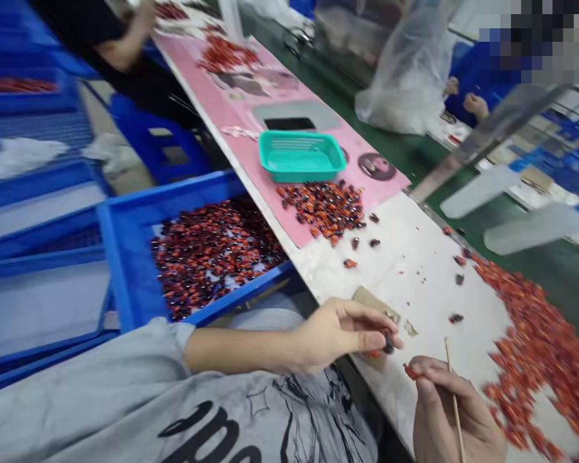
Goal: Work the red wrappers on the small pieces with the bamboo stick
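left hand (340, 337) and right hand (448, 411) at a white bench top (415, 276)
left fingers (374, 321) pinch narrow on a small dark piece (388, 344); right fingers (434, 373) grip a thin wooden stick (455, 399), a red piece (410, 371) at their tips; a red pile (535, 347) lies just beside; a blue crate (125, 257) of pieces sits left

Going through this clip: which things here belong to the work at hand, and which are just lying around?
In use: left hand pinching a dark-and-red piece; right hand holding a wooden stick and a red piece; red pile; blue crate of dark pieces.
Lying about: teal basket; plastic bag; cardboard scrap.
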The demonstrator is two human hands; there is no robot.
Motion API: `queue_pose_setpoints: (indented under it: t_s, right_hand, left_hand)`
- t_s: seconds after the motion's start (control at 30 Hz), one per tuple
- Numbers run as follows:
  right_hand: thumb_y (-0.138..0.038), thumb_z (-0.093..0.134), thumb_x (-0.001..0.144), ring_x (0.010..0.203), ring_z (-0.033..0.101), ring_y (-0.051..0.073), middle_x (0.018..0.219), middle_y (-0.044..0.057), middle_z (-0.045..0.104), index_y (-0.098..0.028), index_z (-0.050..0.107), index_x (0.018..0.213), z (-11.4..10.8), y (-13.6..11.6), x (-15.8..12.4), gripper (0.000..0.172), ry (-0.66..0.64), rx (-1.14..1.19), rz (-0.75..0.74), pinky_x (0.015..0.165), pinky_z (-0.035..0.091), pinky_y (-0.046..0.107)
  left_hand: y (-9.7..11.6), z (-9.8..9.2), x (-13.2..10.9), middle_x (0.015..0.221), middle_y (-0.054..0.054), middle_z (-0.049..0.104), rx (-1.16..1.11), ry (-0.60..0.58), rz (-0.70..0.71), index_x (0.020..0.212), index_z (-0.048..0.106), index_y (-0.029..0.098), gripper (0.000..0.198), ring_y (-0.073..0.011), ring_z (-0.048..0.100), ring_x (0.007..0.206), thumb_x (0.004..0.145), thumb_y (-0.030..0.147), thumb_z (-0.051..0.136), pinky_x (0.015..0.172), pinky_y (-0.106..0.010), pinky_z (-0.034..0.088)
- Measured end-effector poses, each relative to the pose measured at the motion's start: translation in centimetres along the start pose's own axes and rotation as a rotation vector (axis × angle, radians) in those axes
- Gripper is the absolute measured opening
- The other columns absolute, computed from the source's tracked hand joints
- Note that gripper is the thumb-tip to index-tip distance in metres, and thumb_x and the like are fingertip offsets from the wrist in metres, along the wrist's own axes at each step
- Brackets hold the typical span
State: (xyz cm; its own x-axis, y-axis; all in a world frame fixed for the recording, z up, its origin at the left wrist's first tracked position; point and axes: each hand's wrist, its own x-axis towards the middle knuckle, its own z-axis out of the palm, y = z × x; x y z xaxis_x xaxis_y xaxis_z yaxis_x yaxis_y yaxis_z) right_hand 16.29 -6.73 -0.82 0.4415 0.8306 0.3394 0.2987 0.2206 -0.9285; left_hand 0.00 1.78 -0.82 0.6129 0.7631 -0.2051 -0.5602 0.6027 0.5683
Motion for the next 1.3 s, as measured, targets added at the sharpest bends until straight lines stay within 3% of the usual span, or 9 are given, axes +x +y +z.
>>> queue_pose_setpoints:
  t_s: [0.13, 0.33, 0.47, 0.63, 0.8, 0.97, 1.1, 1.2, 1.3]
  right_hand:
    - [-0.030, 0.082, 0.079, 0.080, 0.071, 0.016, 0.084, 0.004, 0.072, -0.019, 0.071, 0.082, 4.5, -0.1, 1.3, 0.015, 0.029, 0.136, 0.020, 0.069, 0.058, 0.026]
    - [-0.014, 0.078, 0.081, 0.087, 0.071, 0.016, 0.089, 0.004, 0.072, -0.018, 0.074, 0.087, 7.7, -0.4, 1.6, 0.008, 0.083, 0.021, -0.250, 0.077, 0.060, 0.029]
    - [-0.013, 0.076, 0.083, 0.094, 0.073, 0.017, 0.095, 0.006, 0.076, -0.019, 0.075, 0.090, 7.6, -0.1, 1.4, 0.009, 0.027, 0.076, -0.157, 0.082, 0.062, 0.032]
    - [-0.019, 0.077, 0.086, 0.095, 0.073, 0.012, 0.098, 0.003, 0.076, -0.024, 0.076, 0.094, 5.9, 0.4, 1.3, 0.010, -0.101, 0.306, 0.030, 0.081, 0.060, 0.023]
    - [-0.022, 0.076, 0.088, 0.093, 0.072, 0.010, 0.094, 0.000, 0.076, -0.028, 0.077, 0.091, 4.8, 0.7, 1.6, 0.007, -0.221, 0.388, 0.060, 0.080, 0.059, 0.020]
    - [-0.015, 0.075, 0.087, 0.095, 0.071, 0.011, 0.099, 0.000, 0.074, -0.027, 0.075, 0.096, 4.5, 0.5, 1.3, 0.015, -0.268, 0.372, 0.030, 0.085, 0.058, 0.024]
    - [-0.007, 0.069, 0.089, 0.101, 0.068, 0.010, 0.101, 0.001, 0.071, -0.024, 0.071, 0.100, 4.8, -0.7, 0.3, 0.020, -0.163, 0.333, -0.004, 0.085, 0.057, 0.022]
    - [-0.002, 0.065, 0.089, 0.102, 0.067, 0.011, 0.100, 0.003, 0.070, -0.021, 0.069, 0.104, 5.4, -1.7, -0.1, 0.024, -0.009, 0.222, -0.165, 0.084, 0.056, 0.021]
    - [0.001, 0.065, 0.087, 0.099, 0.067, 0.012, 0.098, 0.004, 0.070, -0.018, 0.068, 0.108, 5.9, -2.4, 0.0, 0.029, 0.014, 0.105, -0.317, 0.080, 0.057, 0.023]
  left_hand:
    - [0.8, 0.0, 0.2, 0.078, -0.003, 0.077, -0.128, 0.007, 0.084, 0.079, 0.080, 0.015, 0.035, -0.0105, 0.072, 0.076, 0.054, 0.032, 0.098, 0.075, -0.020, 0.057]
    - [1.5, -0.2, -0.8, 0.082, -0.002, 0.077, -0.207, 0.105, 0.114, 0.081, 0.079, 0.016, 0.034, -0.0119, 0.073, 0.081, 0.056, 0.028, 0.098, 0.083, -0.024, 0.061]
    - [1.5, -0.4, -0.8, 0.083, -0.001, 0.076, -0.198, 0.079, 0.122, 0.081, 0.080, 0.015, 0.030, -0.0091, 0.072, 0.080, 0.059, 0.025, 0.096, 0.079, -0.020, 0.061]
    - [1.6, -0.2, -1.0, 0.083, -0.001, 0.075, -0.160, 0.003, 0.085, 0.083, 0.079, 0.015, 0.027, -0.0098, 0.073, 0.078, 0.063, 0.026, 0.094, 0.076, -0.020, 0.062]
    - [2.2, -0.3, -1.1, 0.078, -0.004, 0.076, -0.105, -0.114, -0.032, 0.082, 0.078, 0.012, 0.028, -0.0126, 0.074, 0.075, 0.065, 0.027, 0.094, 0.073, -0.022, 0.062]
    - [2.6, -0.3, -0.8, 0.080, -0.002, 0.075, -0.085, -0.145, -0.075, 0.083, 0.078, 0.014, 0.028, -0.0127, 0.074, 0.075, 0.064, 0.028, 0.094, 0.070, -0.022, 0.062]
    - [2.3, -0.1, -0.9, 0.085, -0.002, 0.074, 0.024, -0.108, 0.120, 0.085, 0.080, 0.017, 0.020, -0.0100, 0.071, 0.076, 0.071, 0.026, 0.090, 0.070, -0.019, 0.060]
    - [2.0, -0.1, -1.1, 0.091, -0.004, 0.073, 0.191, -0.112, 0.326, 0.090, 0.081, 0.018, 0.015, -0.0119, 0.071, 0.084, 0.076, 0.017, 0.085, 0.072, -0.019, 0.061]
    - [1.9, 0.0, -1.1, 0.091, -0.004, 0.072, 0.272, -0.147, 0.453, 0.094, 0.082, 0.020, 0.022, -0.0108, 0.071, 0.085, 0.078, 0.006, 0.080, 0.074, -0.018, 0.061]
